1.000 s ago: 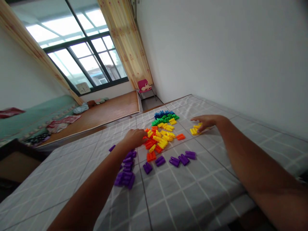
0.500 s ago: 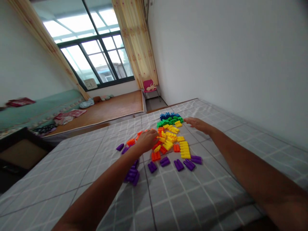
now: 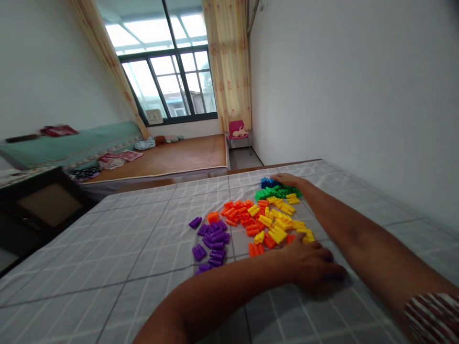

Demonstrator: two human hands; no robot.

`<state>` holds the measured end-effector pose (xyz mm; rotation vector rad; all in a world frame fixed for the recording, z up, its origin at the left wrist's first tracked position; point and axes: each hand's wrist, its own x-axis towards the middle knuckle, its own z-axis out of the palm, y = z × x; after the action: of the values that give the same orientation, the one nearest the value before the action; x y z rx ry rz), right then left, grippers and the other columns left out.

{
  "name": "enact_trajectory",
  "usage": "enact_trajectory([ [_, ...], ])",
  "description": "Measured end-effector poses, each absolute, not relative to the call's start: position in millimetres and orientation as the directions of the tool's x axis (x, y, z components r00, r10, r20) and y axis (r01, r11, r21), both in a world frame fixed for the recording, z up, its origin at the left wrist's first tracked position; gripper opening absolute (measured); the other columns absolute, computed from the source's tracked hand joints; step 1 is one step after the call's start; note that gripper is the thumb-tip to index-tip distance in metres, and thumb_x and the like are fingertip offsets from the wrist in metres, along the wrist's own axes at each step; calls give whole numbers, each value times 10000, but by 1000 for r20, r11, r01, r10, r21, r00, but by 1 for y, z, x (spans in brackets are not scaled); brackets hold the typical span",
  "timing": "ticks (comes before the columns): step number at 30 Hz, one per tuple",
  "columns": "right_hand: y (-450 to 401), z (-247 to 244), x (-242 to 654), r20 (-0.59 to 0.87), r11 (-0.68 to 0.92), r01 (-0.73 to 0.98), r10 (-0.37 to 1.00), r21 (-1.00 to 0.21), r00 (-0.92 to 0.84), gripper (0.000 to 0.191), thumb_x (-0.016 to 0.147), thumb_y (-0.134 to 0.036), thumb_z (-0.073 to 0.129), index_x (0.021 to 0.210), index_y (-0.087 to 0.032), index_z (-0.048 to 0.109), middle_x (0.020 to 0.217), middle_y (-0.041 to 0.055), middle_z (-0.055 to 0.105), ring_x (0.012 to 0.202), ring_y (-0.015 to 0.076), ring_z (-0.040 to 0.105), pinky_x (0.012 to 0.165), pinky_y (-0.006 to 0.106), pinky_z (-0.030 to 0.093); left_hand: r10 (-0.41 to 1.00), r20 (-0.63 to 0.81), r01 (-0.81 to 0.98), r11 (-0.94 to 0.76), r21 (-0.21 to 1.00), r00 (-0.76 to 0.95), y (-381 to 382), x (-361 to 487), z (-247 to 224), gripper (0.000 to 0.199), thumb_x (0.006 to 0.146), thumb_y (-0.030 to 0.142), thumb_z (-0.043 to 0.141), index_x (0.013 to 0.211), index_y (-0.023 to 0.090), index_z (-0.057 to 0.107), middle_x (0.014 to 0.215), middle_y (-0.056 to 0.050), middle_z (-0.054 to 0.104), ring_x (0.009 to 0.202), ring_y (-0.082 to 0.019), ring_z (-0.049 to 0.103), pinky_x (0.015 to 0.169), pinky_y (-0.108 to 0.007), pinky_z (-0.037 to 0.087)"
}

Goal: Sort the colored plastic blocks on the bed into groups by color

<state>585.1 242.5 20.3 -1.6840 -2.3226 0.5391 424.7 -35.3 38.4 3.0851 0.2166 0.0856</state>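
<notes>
Orange pieces [image 3: 238,211], yellow pieces [image 3: 278,223], green pieces [image 3: 274,192] and purple pieces [image 3: 215,236] lie in colour groups on a grey checked cloth [image 3: 150,267]. My left hand [image 3: 315,265] reaches across the front, low over the cloth beside the yellow pieces. Its fingers are curled round a purple piece [image 3: 335,278], mostly hidden and blurred. My right hand [image 3: 287,179] is at the far end, touching or just above the blue pieces [image 3: 267,182]; its fingertips are hard to make out.
A white wall rises on the right. Beyond the cloth are a brown mat-covered bed [image 3: 190,152], a pink chair [image 3: 237,129] and a curtained window. A dark cabinet [image 3: 46,203] stands at the left.
My left hand has moved from above the orange pieces to the front right and closed on a purple piece. My right hand has moved to the blue pieces. The view has shifted.
</notes>
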Motion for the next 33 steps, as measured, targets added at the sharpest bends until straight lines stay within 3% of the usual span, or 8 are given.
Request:
enact_trajectory([
  [3, 233, 21, 573, -108, 255, 861, 937, -441, -333, 762, 811, -706, 476, 1322, -154, 596, 1368, 128, 581, 1232, 296, 555, 1061, 384, 419, 215, 45, 214, -977, 18, 976, -30, 413, 40, 385, 923, 438, 457, 1258, 262, 530, 1170, -91, 607, 1076, -271, 569, 873, -482, 437],
  [8, 194, 31, 549, -108, 310, 807, 904, -502, -415, 699, 764, -703, 573, 1242, -200, 656, 1248, 106, 660, 1115, 287, 619, 978, 374, 481, 325, 49, 328, -942, -70, 944, -32, 385, 43, 287, 900, 346, 477, 1157, 274, 580, 1092, -102, 621, 1047, -277, 582, 848, -453, 441],
  [14, 145, 38, 485, -73, 369, 756, 875, -540, -479, 666, 767, -673, 610, 1259, -226, 646, 1236, 85, 668, 1097, 287, 626, 944, 366, 499, 495, 54, 498, -860, -112, 867, -36, 332, 41, 306, 897, 307, 480, 1189, 273, 567, 1076, -116, 622, 1029, -290, 581, 901, -519, 417],
  [22, 105, 40, 372, -59, 418, 668, 821, -615, -568, 635, 796, -653, 603, 1270, -230, 625, 1169, 64, 696, 1013, 257, 649, 859, 324, 522, 687, 70, 690, -712, -131, 723, -47, 219, 45, 344, 886, 262, 493, 1222, 252, 563, 1048, -102, 635, 1012, -273, 580, 984, -519, 350],
  [30, 80, 42, 249, -46, 466, 664, 798, -585, -601, 603, 789, -674, 600, 1158, -202, 675, 1112, 73, 712, 985, 269, 649, 830, 307, 508, 830, 120, 838, -534, -111, 545, -68, 94, 44, 328, 891, 242, 478, 1195, 292, 588, 1090, -72, 644, 1090, -265, 556, 1047, -511, 275],
  [33, 69, 51, 210, -36, 519, 594, 734, -614, -678, 477, 838, -591, 608, 1142, -229, 671, 1122, 64, 703, 1031, 265, 626, 880, 316, 495, 875, 125, 884, -458, -97, 467, -73, 48, 43, 351, 876, 253, 498, 1213, 299, 585, 1117, -76, 643, 1133, -272, 540, 1047, -512, 280],
])
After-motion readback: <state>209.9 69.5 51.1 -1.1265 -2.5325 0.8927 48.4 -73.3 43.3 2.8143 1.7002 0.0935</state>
